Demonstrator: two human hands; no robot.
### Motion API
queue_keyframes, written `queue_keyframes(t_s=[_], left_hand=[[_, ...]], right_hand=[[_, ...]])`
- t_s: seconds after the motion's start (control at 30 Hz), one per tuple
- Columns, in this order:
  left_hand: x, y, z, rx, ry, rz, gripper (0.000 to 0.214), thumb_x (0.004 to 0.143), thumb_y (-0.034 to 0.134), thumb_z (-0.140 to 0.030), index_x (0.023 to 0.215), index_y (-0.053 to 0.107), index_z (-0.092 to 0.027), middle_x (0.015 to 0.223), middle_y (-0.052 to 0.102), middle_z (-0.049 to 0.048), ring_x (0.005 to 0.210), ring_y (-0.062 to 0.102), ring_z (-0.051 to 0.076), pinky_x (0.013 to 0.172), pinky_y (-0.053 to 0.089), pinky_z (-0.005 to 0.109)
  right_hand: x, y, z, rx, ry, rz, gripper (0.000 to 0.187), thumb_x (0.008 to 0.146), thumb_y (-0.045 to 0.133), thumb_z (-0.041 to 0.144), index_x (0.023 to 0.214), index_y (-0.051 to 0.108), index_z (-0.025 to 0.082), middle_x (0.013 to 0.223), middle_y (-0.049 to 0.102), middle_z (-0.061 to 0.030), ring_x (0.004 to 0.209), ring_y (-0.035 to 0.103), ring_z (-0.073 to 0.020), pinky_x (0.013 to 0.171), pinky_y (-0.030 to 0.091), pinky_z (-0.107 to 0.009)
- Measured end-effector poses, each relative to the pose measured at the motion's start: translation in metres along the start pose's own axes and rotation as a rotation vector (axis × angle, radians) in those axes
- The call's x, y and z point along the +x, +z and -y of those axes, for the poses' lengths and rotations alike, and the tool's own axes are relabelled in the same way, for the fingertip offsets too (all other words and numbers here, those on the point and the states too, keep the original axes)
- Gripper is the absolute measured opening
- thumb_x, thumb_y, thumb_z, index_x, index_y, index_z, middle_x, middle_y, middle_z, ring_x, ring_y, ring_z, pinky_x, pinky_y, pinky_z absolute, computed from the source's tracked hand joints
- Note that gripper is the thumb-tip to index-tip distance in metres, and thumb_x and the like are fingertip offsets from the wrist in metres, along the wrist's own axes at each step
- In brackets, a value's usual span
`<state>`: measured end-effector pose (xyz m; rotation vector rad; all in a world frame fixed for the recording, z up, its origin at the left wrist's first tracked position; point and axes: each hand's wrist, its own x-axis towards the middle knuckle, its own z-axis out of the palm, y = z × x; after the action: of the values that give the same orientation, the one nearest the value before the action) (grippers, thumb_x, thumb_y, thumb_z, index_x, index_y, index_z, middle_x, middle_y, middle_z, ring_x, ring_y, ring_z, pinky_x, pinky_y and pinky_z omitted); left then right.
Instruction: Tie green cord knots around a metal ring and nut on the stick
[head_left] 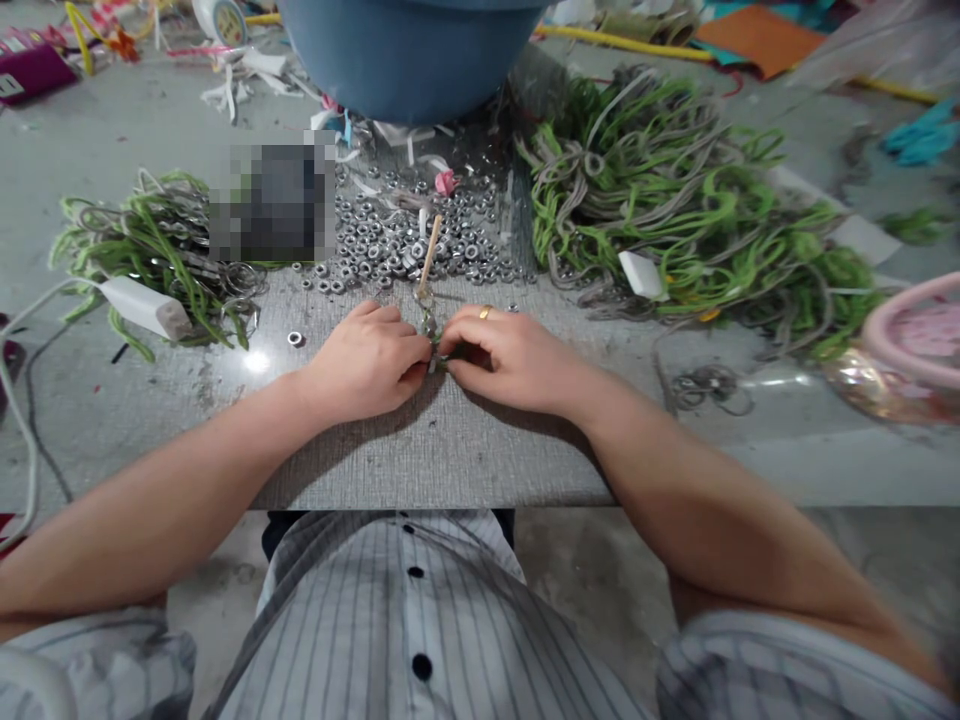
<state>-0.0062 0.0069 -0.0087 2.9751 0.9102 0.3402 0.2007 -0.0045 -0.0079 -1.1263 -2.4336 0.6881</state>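
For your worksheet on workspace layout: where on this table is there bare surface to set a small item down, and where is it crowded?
Bare: the grey table between the hands and its near edge, and left of the left hand below the single nut. Crowded: the nut pile and green cord heap behind the right hand.

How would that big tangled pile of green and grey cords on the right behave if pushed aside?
The pile of green and grey cords looks floppy, so it would probably drag and spread. Loops interlock, so strands likely snag. It might sweep the small metal nuts nearby.

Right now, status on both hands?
Left hand and right hand pinched together on a small green piece. Wooden stick just beyond. Loose nuts behind.
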Motion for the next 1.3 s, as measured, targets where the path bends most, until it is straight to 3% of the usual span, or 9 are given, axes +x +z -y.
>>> queue_keyframes(t_s=[0.17, 0.37, 0.53, 0.8, 1.17, 1.3], left_hand=[[0.000, -0.001, 0.000, 0.010, 0.000, 0.009, 0.020, 0.084, 0.049, -0.021, 0.074, 0.066, -0.017, 0.067, 0.066, 0.0036, 0.069, 0.059, 0.019, 0.070, 0.042, 0.035], [0.000, -0.002, 0.000, 0.028, 0.007, 0.007, 0.021, 0.083, 0.049, -0.021, 0.070, 0.064, -0.017, 0.065, 0.064, 0.0034, 0.069, 0.059, 0.019, 0.070, 0.042, 0.035], [0.000, -0.002, 0.000, 0.050, 0.024, 0.006, 0.022, 0.083, 0.048, -0.020, 0.071, 0.065, -0.017, 0.064, 0.064, 0.0033, 0.069, 0.059, 0.018, 0.069, 0.042, 0.034], [0.000, -0.008, 0.005, 0.064, 0.040, 0.044, 0.022, 0.082, 0.048, -0.021, 0.067, 0.065, -0.018, 0.063, 0.064, 0.0035, 0.065, 0.058, 0.018, 0.070, 0.042, 0.034], [0.005, -0.025, 0.007, 0.081, 0.008, 0.218, 0.025, 0.083, 0.046, -0.022, 0.070, 0.067, -0.019, 0.068, 0.066, 0.0040, 0.065, 0.057, 0.018, 0.072, 0.040, 0.036], [0.005, -0.028, 0.007, 0.092, -0.020, 0.211, 0.024, 0.081, 0.043, -0.020, 0.065, 0.062, -0.019, 0.064, 0.062, 0.0032, 0.064, 0.054, 0.017, 0.071, 0.040, 0.034]], right_hand=[[-0.002, -0.014, -0.005, -0.092, 0.073, -0.059, 0.019, 0.075, 0.045, 0.010, 0.083, 0.059, 0.020, 0.093, 0.065, -0.0065, 0.078, 0.057, -0.0180, 0.071, 0.041, -0.030], [-0.003, -0.026, -0.009, -0.268, 0.182, 0.151, 0.015, 0.078, 0.049, 0.014, 0.082, 0.063, 0.018, 0.090, 0.064, -0.0072, 0.078, 0.057, -0.0193, 0.072, 0.039, -0.031], [-0.002, -0.023, -0.010, -0.242, 0.160, 0.161, 0.019, 0.083, 0.055, 0.022, 0.098, 0.065, 0.018, 0.102, 0.064, -0.0089, 0.089, 0.059, -0.0215, 0.076, 0.040, -0.032], [-0.004, -0.015, -0.014, -0.399, 0.128, 0.179, 0.014, 0.092, 0.045, 0.020, 0.088, 0.058, 0.018, 0.092, 0.059, -0.0062, 0.075, 0.052, -0.0169, 0.064, 0.033, -0.029], [-0.008, -0.017, -0.011, -0.582, 0.207, 0.200, 0.016, 0.089, 0.042, 0.010, 0.089, 0.057, 0.017, 0.093, 0.059, -0.0087, 0.067, 0.050, -0.0170, 0.058, 0.025, -0.032], [-0.008, -0.019, -0.010, -0.618, 0.228, 0.213, 0.015, 0.087, 0.044, 0.008, 0.088, 0.056, 0.017, 0.093, 0.059, -0.0085, 0.067, 0.050, -0.0161, 0.058, 0.024, -0.032]])
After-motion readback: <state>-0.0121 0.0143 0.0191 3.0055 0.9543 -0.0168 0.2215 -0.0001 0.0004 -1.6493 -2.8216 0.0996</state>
